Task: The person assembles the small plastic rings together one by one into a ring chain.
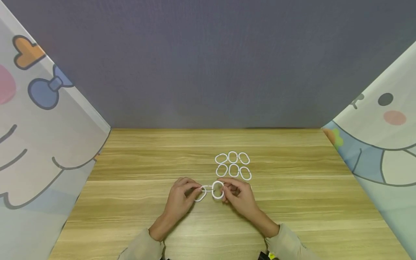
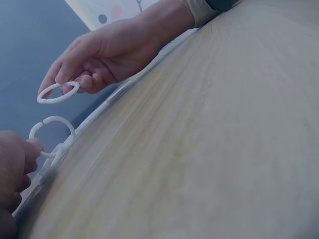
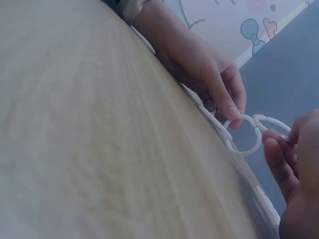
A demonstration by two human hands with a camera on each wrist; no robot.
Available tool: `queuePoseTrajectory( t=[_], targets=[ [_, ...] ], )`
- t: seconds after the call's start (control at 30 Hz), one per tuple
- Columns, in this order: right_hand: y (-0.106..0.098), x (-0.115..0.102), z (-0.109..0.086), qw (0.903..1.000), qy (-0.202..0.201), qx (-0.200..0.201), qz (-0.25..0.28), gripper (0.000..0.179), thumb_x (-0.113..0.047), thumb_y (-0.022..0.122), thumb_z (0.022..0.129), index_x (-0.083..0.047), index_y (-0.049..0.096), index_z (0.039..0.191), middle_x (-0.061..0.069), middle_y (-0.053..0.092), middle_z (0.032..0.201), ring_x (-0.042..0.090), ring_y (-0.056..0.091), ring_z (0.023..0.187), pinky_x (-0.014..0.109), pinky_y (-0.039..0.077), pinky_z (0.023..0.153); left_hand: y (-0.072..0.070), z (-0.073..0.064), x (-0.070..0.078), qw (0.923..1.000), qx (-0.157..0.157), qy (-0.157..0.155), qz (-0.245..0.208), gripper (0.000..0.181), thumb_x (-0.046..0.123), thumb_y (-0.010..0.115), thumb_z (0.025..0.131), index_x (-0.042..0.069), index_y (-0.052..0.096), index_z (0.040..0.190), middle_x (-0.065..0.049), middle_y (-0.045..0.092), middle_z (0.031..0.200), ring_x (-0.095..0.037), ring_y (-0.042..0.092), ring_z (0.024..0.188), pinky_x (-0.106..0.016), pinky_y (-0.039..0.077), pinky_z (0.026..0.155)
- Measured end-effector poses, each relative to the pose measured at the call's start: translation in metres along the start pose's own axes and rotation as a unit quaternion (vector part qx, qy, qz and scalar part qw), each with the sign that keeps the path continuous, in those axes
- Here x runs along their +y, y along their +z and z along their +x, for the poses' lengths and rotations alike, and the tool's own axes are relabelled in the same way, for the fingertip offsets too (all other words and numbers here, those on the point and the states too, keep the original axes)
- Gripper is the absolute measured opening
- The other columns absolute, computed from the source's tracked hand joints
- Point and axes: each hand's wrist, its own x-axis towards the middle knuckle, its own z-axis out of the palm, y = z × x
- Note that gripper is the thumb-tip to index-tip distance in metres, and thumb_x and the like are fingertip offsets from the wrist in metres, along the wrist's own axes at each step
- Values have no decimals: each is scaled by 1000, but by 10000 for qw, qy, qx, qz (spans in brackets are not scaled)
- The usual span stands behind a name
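Observation:
My left hand (image 1: 178, 198) pinches a white plastic link ring (image 2: 74, 132) between thumb and fingertips. A second white link ring (image 1: 204, 197) hangs linked to it, tilted toward the table. Facing it, my right hand (image 1: 241, 196) pinches another white link ring (image 1: 213, 192) by its right side, thumb in front. In the left wrist view, this ring (image 2: 58, 101) is apart from the left hand's pair. Each oval ring seems to have a small gap in its side; the held pair's gap shows in the left wrist view.
Several loose white link rings (image 1: 233, 170) lie in two rows on the wooden table (image 1: 146, 159), beyond my right hand. A grey wall (image 1: 208, 72) stands behind the table, and printed cartoon panels (image 1: 29, 144) flank both sides.

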Motion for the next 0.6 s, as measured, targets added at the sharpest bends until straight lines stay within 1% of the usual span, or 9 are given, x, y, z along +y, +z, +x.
queuePoseTrajectory(
  t=[0.1, 0.23, 0.43, 0.5, 0.6],
  targets=[
    [0, -1, -1, 9990, 271, -93, 337, 30, 21, 61, 101, 16, 70, 129, 29, 71, 83, 21, 72, 57, 33, 62, 51, 0, 0, 0, 9998, -34, 215, 12, 12, 9, 93, 89, 13, 86, 98, 6, 77, 99, -16, 69, 101, -37, 57, 87],
    [0, 0, -1, 9974, 479, -102, 536, 29, 20, 63, 102, 19, 68, 130, 32, 70, 84, 12, 74, 63, 33, 63, 54, 0, -1, 0, 9991, -44, 423, 16, 11, 10, 93, 89, 14, 86, 98, 7, 76, 101, -14, 68, 101, -36, 57, 85],
    [0, 1, -1, 9962, 614, -169, 593, 30, 17, 65, 102, 20, 67, 132, 33, 72, 87, 8, 75, 67, 33, 64, 57, 0, -1, -1, 9979, -74, 638, -106, 11, 9, 92, 88, 14, 87, 97, 8, 76, 101, -14, 66, 100, -33, 57, 83],
    [0, 1, -1, 9958, 677, -180, 581, 30, 17, 67, 102, 19, 68, 132, 31, 73, 88, 7, 75, 67, 33, 64, 57, 0, -1, -2, 9975, -97, 677, -153, 13, 7, 93, 88, 14, 88, 97, 7, 75, 102, -14, 66, 100, -32, 57, 82],
    [0, 2, -2, 9964, 647, -148, 533, 31, 18, 68, 100, 19, 68, 131, 31, 73, 87, 6, 75, 68, 34, 64, 57, 1, -1, -3, 9974, -118, 683, -180, 14, 6, 93, 87, 14, 88, 98, 7, 75, 102, -14, 66, 101, -31, 57, 83]
  ],
)
